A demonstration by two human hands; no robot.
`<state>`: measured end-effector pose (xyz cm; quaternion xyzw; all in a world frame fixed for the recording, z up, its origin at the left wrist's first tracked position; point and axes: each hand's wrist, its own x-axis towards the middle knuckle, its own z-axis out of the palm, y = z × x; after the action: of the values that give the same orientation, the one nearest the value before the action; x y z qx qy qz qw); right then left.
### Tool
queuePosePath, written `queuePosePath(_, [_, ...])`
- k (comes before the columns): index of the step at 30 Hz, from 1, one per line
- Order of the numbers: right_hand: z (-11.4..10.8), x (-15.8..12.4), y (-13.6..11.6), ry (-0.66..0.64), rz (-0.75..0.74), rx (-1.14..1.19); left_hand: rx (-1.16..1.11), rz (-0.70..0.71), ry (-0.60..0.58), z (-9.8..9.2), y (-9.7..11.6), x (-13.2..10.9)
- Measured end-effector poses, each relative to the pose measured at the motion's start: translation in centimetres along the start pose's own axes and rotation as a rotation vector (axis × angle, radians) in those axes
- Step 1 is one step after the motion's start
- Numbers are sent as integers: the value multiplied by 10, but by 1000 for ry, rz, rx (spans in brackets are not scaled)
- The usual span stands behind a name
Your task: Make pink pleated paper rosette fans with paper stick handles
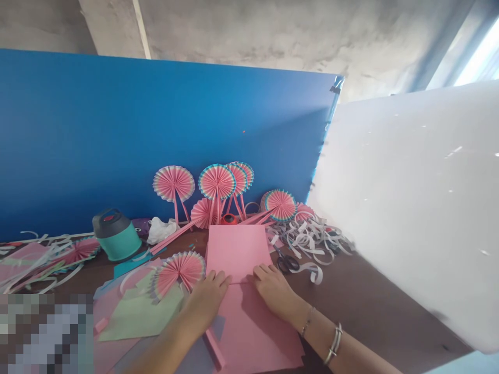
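A pink paper sheet [238, 254] lies in front of me over a wider pink paper sheet [255, 327], with a straight horizontal edge or fold line across it. My left hand [210, 297] grips the left end of this line, fingers curled and close together. At the right end, my right hand [276, 293] holds the paper the same way, thumb hidden. Just left of my left hand is a pleated pink paper fan [177, 274] with a pastel rim. Black scissors [287, 262] lie beyond my right hand.
Several finished round paper fans [217, 182] lean against the blue board [117, 130]. White paper strips [312, 236] are heaped at the right back. A teal and black container [117, 236] stands at left, behind green paper [142, 314]. A white panel [421, 208] borders the right side.
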<state>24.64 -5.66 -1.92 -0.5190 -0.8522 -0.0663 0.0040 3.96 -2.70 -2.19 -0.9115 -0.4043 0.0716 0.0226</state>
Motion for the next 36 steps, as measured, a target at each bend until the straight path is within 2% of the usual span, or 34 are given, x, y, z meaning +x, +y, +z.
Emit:
queuePosePath(3, [0,0,-3,-20,-11,-28,24,-25,-10,1,3,-2])
queuePosePath(11, [1,1,-5,-34,8,-22,-23,-51,58,2,0,-1])
queuePosePath(24, [-3,-4,-1,-36,100,122,-249,-63,111,-2,-4,-5])
queuePosePath(31, [-2,-1,6,-34,40,127,-182,-72,79,-4,-6,0])
queuePosePath(36, [1,0,9,-11,37,125,-180,-42,124,1,-7,1])
